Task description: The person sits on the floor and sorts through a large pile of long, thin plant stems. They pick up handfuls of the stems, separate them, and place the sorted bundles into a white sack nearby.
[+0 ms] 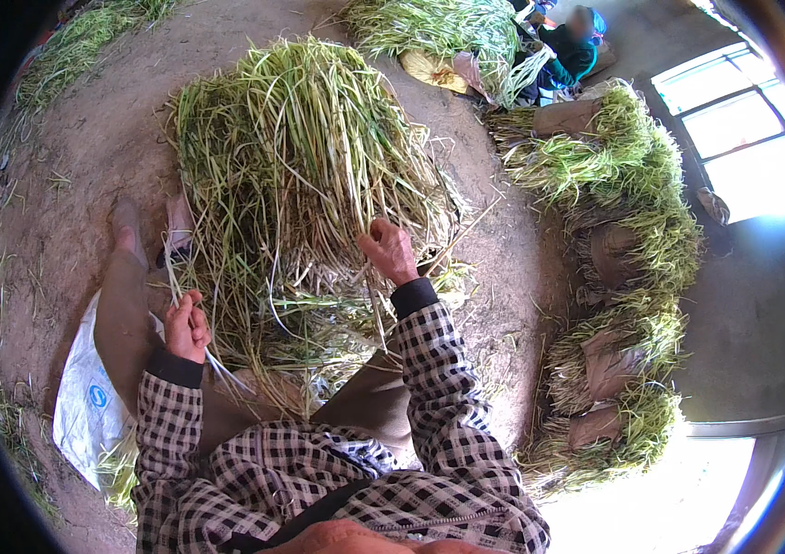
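Observation:
A large heap of long green leafy stalks (309, 145) lies in front of me, its pale root ends turned towards my right side. At the heap's near right part, my right hand (390, 251) pinches some thin stalks between thumb and fingers. My left hand (187, 327) is closed around a few pale stalks (172, 270) above my left leg. Their lower ends trail below the palm towards my lap. Loose leaves and stalks (323, 325) are scattered between my knees and the heap.
Stacked bundles with brown wrappings (614, 256) line the wall at right, under a bright window (745, 124). Another person (565, 55) sits by a second heap (441, 28) at the back. A white woven sack (81, 401) lies by my left leg on the earthen floor (60, 208).

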{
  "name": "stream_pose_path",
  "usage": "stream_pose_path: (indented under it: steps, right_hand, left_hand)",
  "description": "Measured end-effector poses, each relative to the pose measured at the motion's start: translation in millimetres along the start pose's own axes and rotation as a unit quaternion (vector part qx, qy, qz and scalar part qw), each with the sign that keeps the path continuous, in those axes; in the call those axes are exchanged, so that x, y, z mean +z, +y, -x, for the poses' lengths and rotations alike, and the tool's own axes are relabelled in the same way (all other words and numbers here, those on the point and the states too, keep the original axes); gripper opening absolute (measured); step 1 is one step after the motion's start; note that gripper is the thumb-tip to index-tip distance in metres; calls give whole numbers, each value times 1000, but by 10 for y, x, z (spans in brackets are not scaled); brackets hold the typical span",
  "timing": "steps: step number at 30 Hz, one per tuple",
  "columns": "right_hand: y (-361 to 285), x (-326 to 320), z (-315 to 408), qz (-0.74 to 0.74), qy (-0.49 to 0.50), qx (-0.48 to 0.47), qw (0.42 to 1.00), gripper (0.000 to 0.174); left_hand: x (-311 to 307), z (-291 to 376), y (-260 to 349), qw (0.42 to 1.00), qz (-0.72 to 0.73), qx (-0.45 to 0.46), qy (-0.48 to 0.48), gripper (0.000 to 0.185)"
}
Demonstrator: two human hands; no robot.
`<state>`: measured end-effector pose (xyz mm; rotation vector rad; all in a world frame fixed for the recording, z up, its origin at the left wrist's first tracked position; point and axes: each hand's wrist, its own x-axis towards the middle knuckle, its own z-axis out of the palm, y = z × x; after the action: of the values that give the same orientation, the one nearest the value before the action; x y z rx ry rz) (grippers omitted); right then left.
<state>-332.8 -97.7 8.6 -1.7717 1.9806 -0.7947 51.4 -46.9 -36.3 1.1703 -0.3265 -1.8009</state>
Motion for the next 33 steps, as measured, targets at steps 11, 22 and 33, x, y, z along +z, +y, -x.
stream_pose_path:
  steps: [11,22,33]
  right_hand:
    - [53,-153,-369,153,112,-45,981,22]
    - [96,-54,-710,245,118,68,960,31]
    - [218,135,-762,188,126,-11,974,37]
  left_hand:
    - [74,-8,-31,1000,-11,-6,14,20]
    - [48,3,-31,1000,-20,-5,6,18]
    - [86,49,-44,999,-30,0,-15,17]
